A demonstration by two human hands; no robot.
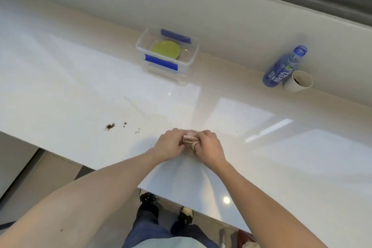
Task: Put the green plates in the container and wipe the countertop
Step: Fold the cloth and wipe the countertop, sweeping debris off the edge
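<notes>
Left hand (pixel 170 144) and right hand (pixel 209 147) both closed on a bunched pinkish cloth (pixel 189 139), lower centre. Soft, light, limp; best gripped wadded. Crumbs (pixel 109 126) left on counter (pixel 60 90).

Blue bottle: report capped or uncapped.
Uncapped. The blue bottle shows an open mouth, no cap, beside the paper cup.

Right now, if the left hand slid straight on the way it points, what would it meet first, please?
The left hand points right, so it would meet the pinkish cloth it already grips, then the right hand just beyond.
</notes>
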